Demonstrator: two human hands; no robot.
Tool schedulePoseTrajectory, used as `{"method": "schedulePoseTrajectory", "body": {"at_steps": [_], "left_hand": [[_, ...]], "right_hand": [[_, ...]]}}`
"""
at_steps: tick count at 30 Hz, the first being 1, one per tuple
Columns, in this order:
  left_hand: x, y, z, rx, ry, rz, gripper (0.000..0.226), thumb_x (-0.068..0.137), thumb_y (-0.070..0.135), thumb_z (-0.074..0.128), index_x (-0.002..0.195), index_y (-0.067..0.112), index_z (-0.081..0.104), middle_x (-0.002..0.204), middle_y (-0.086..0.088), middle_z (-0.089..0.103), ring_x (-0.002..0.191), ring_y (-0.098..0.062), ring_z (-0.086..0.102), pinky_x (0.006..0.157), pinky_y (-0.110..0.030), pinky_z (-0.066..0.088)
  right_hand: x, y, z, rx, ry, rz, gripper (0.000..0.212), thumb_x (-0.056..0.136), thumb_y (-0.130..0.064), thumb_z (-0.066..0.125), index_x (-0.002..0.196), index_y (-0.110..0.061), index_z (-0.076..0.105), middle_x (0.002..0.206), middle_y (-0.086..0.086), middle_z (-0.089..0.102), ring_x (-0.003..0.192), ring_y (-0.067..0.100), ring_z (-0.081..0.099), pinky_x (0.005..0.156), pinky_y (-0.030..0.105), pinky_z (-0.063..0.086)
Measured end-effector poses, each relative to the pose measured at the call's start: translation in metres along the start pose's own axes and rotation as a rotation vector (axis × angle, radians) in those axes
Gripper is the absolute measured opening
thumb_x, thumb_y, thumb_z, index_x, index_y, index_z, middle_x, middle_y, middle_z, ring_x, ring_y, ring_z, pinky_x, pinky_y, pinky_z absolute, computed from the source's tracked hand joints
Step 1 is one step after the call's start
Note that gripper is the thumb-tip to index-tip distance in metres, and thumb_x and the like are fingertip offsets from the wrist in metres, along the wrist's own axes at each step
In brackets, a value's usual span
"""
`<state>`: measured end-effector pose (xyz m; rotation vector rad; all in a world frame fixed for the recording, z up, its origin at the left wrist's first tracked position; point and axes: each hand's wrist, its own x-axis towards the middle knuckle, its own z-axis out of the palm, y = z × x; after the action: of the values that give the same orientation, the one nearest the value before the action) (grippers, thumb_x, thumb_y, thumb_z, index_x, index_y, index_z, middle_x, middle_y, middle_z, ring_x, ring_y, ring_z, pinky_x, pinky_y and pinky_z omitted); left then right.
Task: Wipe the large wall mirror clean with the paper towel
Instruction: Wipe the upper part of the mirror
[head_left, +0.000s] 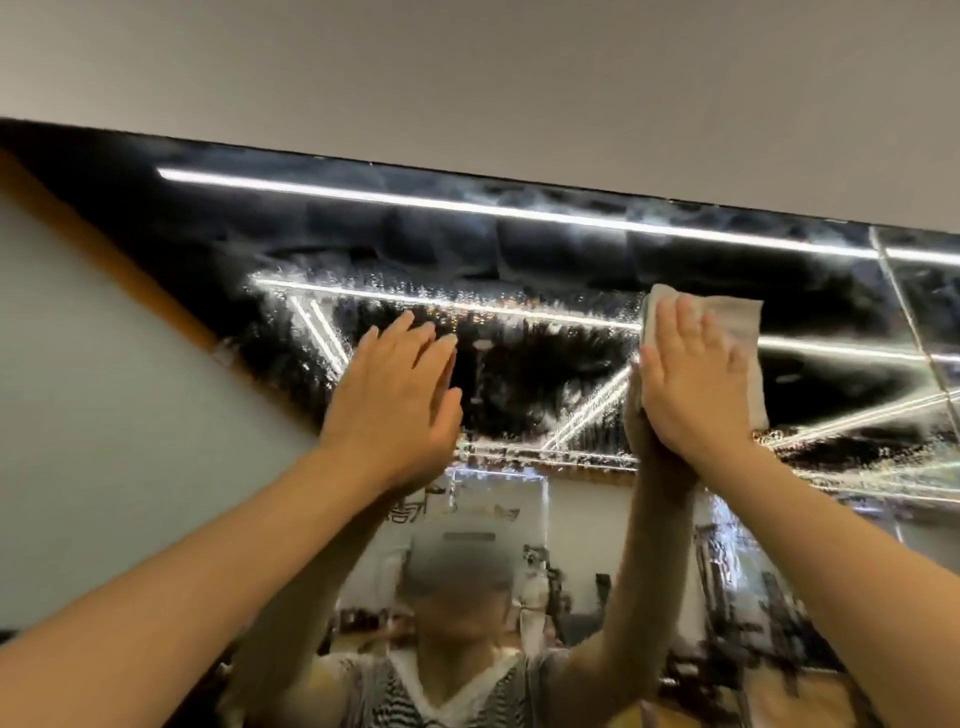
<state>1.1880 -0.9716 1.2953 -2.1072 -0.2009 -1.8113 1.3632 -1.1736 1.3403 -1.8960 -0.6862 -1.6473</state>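
At the left edge of the mirror (519, 244) the glass meets a pale wall, and any droplets pushed that way could run onto the paint rather than be lifted off. Next to the right, the person's left hand (400, 395) is raised near the upper part of the glass with its fingers straight and together, grasping nothing; whether the palm actually touches the surface cannot be told from this view. If it does press there, bare skin would likely leave a fresh print on an area that is beaded with spray, so the patch would need a second pass. Between the two hands the glass carries a dense band of droplets and cloudy smears. Left too long, that film could dry into streaks, and a single sweep may only spread it.

Further right, the right hand (691, 384) lies flat with straight fingers, pressing the paper towel (737, 322) against the mirror high up, close under its top edge. The towel is pinned by the palm rather than gripped, so a quick stroke could let it slide out or fold over. It may also be soaking up wet, and a sodden sheet could tear or shed lint. Reaching this high overhead, pressure may be uneven, which would leave missed strips near the top border and the seam to the right-hand panel.
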Motion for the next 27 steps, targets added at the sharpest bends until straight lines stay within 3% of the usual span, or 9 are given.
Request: {"method": "schedulePoseTrajectory", "body": {"at_steps": [4, 9, 13, 18, 23, 27], "left_hand": [[-0.031, -0.052, 0.001, 0.071, -0.028, -0.002, 0.068, 0.086, 0.047, 0.027, 0.145, 0.015, 0.042, 0.154, -0.014, 0.033, 0.146, -0.032, 0.020, 0.115, -0.047, 0.008], [-0.043, -0.073, 0.004, 0.048, -0.049, -0.027, 0.070, 0.089, 0.056, 0.019, 0.152, 0.027, 0.028, 0.161, -0.005, 0.018, 0.149, -0.024, 0.008, 0.116, -0.041, -0.003], [-0.044, -0.074, 0.007, 0.047, -0.026, -0.018, 0.066, 0.092, 0.052, 0.022, 0.151, 0.025, 0.032, 0.159, -0.007, 0.024, 0.148, -0.025, 0.013, 0.117, -0.042, 0.001], [-0.045, -0.077, 0.011, 0.075, -0.008, -0.001, 0.063, 0.092, 0.049, 0.028, 0.149, 0.022, 0.036, 0.156, -0.010, 0.031, 0.145, -0.027, 0.019, 0.114, -0.041, 0.001], [-0.043, -0.078, 0.013, 0.068, 0.010, 0.003, 0.064, 0.092, 0.050, 0.028, 0.149, 0.022, 0.037, 0.156, -0.011, 0.031, 0.145, -0.028, 0.019, 0.114, -0.039, -0.001], [-0.043, -0.078, 0.012, 0.064, 0.003, 0.001, 0.065, 0.092, 0.051, 0.027, 0.149, 0.023, 0.037, 0.156, -0.010, 0.030, 0.146, -0.027, 0.020, 0.114, -0.038, -0.001]], "right_hand": [[-0.009, -0.013, -0.003, 0.001, -0.046, 0.015, 0.074, 0.087, -0.045, 0.003, 0.156, -0.017, 0.003, 0.163, 0.006, -0.001, 0.149, 0.029, 0.001, 0.118, 0.047, 0.001], [-0.004, -0.009, -0.007, 0.001, -0.032, -0.014, 0.075, 0.087, -0.044, 0.004, 0.155, -0.015, 0.013, 0.162, 0.009, 0.010, 0.147, 0.031, 0.012, 0.118, 0.051, 0.012], [-0.006, -0.009, -0.013, -0.043, 0.013, -0.066, 0.079, 0.087, -0.050, 0.002, 0.153, -0.011, 0.023, 0.159, 0.013, 0.022, 0.144, 0.034, 0.022, 0.117, 0.047, 0.017], [-0.005, -0.044, -0.005, -0.112, 0.075, 0.037, 0.072, 0.092, -0.041, 0.003, 0.154, -0.006, 0.016, 0.160, 0.016, 0.018, 0.146, 0.029, 0.019, 0.116, 0.042, 0.016], [-0.005, -0.107, 0.011, -0.068, 0.034, -0.127, 0.060, 0.100, -0.034, 0.009, 0.155, -0.009, 0.006, 0.163, 0.010, 0.006, 0.150, 0.024, 0.006, 0.119, 0.043, 0.008], [-0.005, -0.100, 0.015, -0.018, 0.006, -0.178, 0.063, 0.098, -0.041, 0.011, 0.156, -0.015, 0.007, 0.163, 0.004, 0.005, 0.150, 0.019, 0.003, 0.119, 0.041, 0.002]]}}
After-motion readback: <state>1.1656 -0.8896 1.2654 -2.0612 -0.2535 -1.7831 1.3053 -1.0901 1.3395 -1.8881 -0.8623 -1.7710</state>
